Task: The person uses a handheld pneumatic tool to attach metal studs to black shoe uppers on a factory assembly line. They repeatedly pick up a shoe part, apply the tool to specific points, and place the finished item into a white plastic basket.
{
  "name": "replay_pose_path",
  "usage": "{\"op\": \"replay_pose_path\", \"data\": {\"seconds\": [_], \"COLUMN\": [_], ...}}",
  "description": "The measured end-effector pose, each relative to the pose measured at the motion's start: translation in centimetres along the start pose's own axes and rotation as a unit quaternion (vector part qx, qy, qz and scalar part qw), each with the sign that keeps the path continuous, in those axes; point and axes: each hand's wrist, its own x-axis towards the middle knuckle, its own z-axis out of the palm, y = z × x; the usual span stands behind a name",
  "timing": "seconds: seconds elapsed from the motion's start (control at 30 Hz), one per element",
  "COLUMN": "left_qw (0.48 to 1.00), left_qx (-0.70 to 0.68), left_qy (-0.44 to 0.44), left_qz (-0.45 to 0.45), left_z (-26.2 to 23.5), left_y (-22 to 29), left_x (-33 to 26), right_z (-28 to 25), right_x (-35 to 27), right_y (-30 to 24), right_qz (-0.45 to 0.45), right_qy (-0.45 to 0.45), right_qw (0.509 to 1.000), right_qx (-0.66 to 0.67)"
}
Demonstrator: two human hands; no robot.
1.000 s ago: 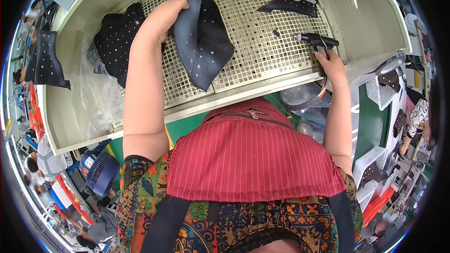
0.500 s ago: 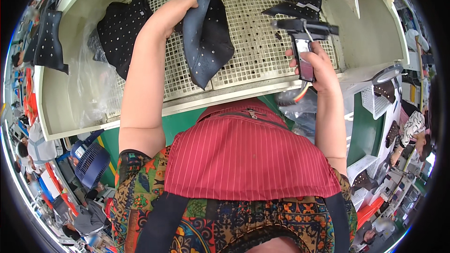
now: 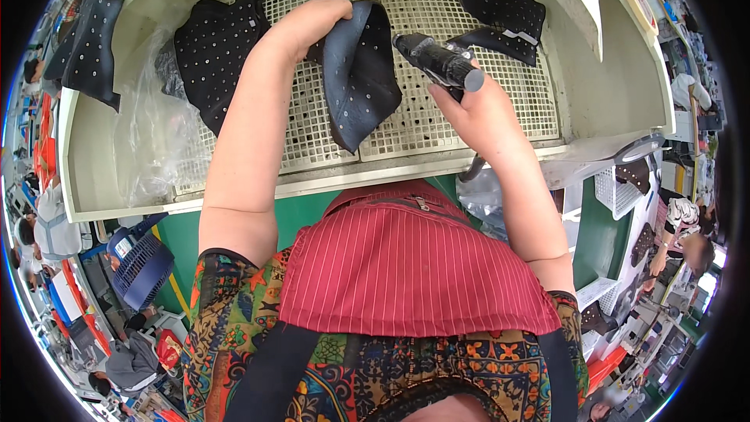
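Observation:
My left hand (image 3: pixel 311 25) pinches the top edge of a folded black sheet piece (image 3: pixel 351 98) dotted with small metal studs, its blue-grey side partly turned outward. To its right, my right hand (image 3: pixel 486 113) is wrapped round the handle of a black pistol-grip tool (image 3: pixel 437 61). The tool's dark nozzle end is angled toward the folded piece, apart from it. Most of the handle is hidden by my fingers, and the tool's exact kind does not show. Beside my left forearm lies another studded black piece (image 3: pixel 215 51).
Both hands are over a pale tray (image 3: pixel 172 207) with a perforated grid floor (image 3: pixel 422 129). More black pieces (image 3: pixel 496 4) with pale strips lie at its far right. Clear plastic film (image 3: pixel 156 141) covers the left side; a studded piece (image 3: pixel 98 47) hangs over the left wall.
My right hand has turned the tool and brought it leftward, so its nozzle end is nearer the folded piece. The left hand keeps its pinch, the view having shifted slightly.

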Motion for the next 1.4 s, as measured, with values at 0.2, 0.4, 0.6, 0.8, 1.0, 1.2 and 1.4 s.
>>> {"op": "replay_pose_path", "data": {"seconds": [0.2, 0.4, 0.6, 0.8, 1.0, 1.2, 1.4], "left_qw": [1.000, 0.999, 0.999, 0.999, 0.999, 0.981, 0.990], "left_qx": [0.005, 0.024, 0.012, 0.000, 0.016, 0.144, 0.032], "left_qy": [-0.023, -0.034, -0.027, -0.051, -0.031, -0.044, 0.008], "left_qz": [0.005, 0.011, 0.019, 0.010, 0.034, 0.123, 0.133], "left_z": [-0.2, 0.0, 0.3, 0.2, 1.3, 1.0, 2.0], "left_y": [0.1, -0.8, -1.6, -2.3, -1.6, -1.7, -6.6], "left_x": [-0.5, 0.7, 0.8, 0.9, 1.4, -0.4, -4.7], "right_z": [-0.4, -0.8, -1.8, -1.6, -0.9, -1.1, -2.8], "right_x": [-0.4, -0.1, -1.7, -1.4, -0.6, -1.2, -3.8], "right_y": [0.1, -0.2, -0.1, 0.2, -1.1, -0.5, 1.3], "right_qz": [-0.035, 0.001, 0.008, 0.000, 0.000, -0.006, 0.033], "right_qy": [-0.034, 0.005, -0.051, -0.037, 0.012, 0.026, -0.007], "right_qw": [0.998, 0.999, 0.996, 0.998, 0.999, 0.999, 0.998], "right_qx": [-0.031, -0.050, -0.075, -0.050, -0.048, -0.030, 0.058]}}
